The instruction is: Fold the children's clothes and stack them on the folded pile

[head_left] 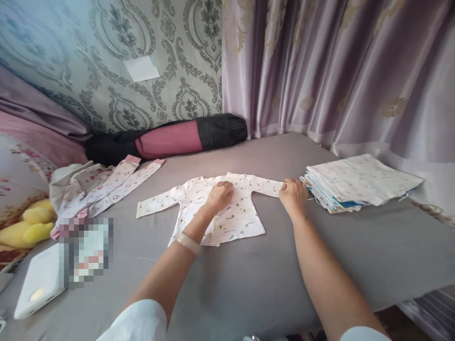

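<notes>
A small white long-sleeved baby shirt [241,215] with a tiny print lies spread flat on the grey bed sheet, both sleeves out to the sides. My left hand [220,195] rests on its upper chest, fingers curled down and closed on the cloth; the fingertips are partly hidden. At the end of the right-hand sleeve, my right hand [294,193] pinches the cuff. Just beyond that hand sits a stack of folded baby clothes [362,180], a pale printed piece on top.
Small floral pants [117,182] lie in a heap at the left, near a yellow plush toy [30,225]. A white box-shaped device [42,279] stands at the front left beside a blurred patch. Along the wall rests a long black and pink bag [170,139]. Purple curtains [302,61] hang behind.
</notes>
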A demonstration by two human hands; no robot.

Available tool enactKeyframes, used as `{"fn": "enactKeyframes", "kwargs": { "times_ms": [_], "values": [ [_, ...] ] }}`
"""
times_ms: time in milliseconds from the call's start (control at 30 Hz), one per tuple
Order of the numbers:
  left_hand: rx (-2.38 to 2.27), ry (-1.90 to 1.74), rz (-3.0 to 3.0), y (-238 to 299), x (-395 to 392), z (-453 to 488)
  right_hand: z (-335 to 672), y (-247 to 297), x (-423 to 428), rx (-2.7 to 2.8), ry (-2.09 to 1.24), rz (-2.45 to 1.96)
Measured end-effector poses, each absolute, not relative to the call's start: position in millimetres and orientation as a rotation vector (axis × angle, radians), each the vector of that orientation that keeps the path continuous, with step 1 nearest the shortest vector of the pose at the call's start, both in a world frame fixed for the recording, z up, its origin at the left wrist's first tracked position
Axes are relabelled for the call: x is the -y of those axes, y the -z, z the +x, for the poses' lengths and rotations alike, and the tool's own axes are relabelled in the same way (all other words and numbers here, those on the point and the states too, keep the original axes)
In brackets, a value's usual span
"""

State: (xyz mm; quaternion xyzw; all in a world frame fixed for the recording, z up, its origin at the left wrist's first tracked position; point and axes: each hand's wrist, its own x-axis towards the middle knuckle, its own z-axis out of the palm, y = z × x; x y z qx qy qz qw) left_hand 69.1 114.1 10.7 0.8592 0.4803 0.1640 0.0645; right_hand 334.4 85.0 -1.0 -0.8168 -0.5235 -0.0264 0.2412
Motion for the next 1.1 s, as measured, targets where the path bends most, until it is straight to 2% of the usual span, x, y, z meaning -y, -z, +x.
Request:
{"fn": "enactKeyframes", "kwargs": {
  "times_ms": [233, 633, 833, 967, 1100],
  "values": [
    [-1.292, -0.530, 2.650, 2.4, -140.1, 104.6, 338.1, 1.9, -81.0, 1.427, 0.024, -2.373],
    [-1.350, -0.492, 2.512, 19.8, -141.5, 112.6, 333.6, -1.3, -80.3, 1.331, 0.126, -2.298],
    [-1.244, -0.833, 2.451, 27.5, -147.6, 107.1, 331.8, -3.4, -88.9, 1.239, 0.189, -2.028],
    [-1.172, -0.857, 2.417, 29.1, -148.0, 106.0, 341.5, -6.8, -101.4, 1.143, -0.030, -1.889],
    [-1.201, -0.754, 2.442, 24.5, -145.2, 107.0, 347.3, -19.7, -113.8, 0.827, -0.547, -1.671]
  ]
}}
